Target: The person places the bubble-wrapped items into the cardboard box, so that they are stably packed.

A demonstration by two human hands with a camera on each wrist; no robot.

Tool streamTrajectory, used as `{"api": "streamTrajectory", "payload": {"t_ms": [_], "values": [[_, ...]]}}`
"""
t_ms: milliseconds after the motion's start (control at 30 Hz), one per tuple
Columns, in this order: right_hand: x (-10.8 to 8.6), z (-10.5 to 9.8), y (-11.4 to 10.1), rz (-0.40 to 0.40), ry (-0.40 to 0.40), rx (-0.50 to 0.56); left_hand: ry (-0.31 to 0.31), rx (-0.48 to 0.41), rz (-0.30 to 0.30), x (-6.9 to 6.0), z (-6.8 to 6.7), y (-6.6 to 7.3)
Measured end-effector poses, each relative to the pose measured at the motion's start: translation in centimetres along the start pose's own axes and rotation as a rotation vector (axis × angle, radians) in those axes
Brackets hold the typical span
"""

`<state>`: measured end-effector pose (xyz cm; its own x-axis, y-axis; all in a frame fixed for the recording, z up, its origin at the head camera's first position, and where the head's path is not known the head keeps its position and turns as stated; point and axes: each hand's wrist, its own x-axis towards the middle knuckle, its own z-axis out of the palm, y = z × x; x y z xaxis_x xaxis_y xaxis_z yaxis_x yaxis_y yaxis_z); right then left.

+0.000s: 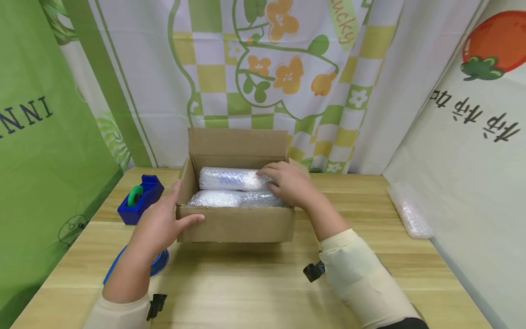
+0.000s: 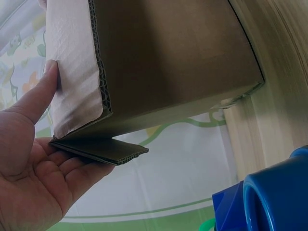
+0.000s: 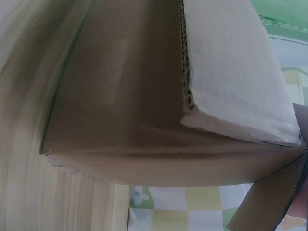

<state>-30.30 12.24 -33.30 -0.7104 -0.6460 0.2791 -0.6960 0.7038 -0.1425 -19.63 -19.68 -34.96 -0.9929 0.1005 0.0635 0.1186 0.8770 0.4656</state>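
Observation:
An open cardboard box [image 1: 236, 225] stands on the table with two bubble-wrapped packages inside, one behind the other. My left hand [image 1: 158, 224] grips the box's near left corner. In the left wrist view its thumb lies on the front flap [image 2: 77, 72], and its fingers bend behind the side flap [image 2: 98, 150]. My right hand [image 1: 291, 183] reaches over the box's right side and rests its fingertips on the right end of the rear package [image 1: 228, 178]. The front package [image 1: 222, 198] lies just below that hand. The right wrist view shows mainly the box's side [image 3: 110, 96].
A blue tape dispenser [image 1: 149, 194] with green tape stands left of the box. Partly behind my left forearm lies a blue ring-shaped thing [image 1: 161, 262]. Another bubble-wrapped package [image 1: 411, 212] lies at the table's right edge. A patterned curtain [image 1: 263, 109] hangs behind the table.

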Motion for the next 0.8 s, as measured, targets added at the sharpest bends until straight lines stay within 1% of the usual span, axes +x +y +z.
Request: {"api": "streamTrajectory", "payload": {"t_ms": [100,233,333,467,567,633,700,800], "values": [[-0.1,0.0,-0.2,-0.013,0.005,-0.014,0.003,0.001,0.000,-0.1,0.1,-0.1],[-0.1,-0.2,-0.6,0.005,0.000,-0.010,0.013,0.006,-0.002,-0.3,0.0,-0.3],[-0.1,-0.4,-0.8,0.038,-0.010,0.016,0.010,0.008,-0.006,-0.4,0.0,-0.4],[-0.6,-1.2,-0.6,0.084,0.001,0.056,0.001,0.005,-0.002,-0.4,0.1,-0.4],[-1.4,-2.3,0.0,0.111,0.048,0.081,0.007,0.004,0.004,-0.3,0.1,-0.3],[-2.3,-3.4,0.7,0.155,0.095,0.097,0.011,0.005,0.007,-0.2,0.1,-0.2],[-3.4,-4.7,1.8,0.217,0.149,0.114,0.009,0.005,0.008,-0.1,0.0,-0.2],[-5.3,-6.5,4.2,0.329,0.214,0.139,0.002,0.003,0.004,0.0,0.0,-0.1]]}}
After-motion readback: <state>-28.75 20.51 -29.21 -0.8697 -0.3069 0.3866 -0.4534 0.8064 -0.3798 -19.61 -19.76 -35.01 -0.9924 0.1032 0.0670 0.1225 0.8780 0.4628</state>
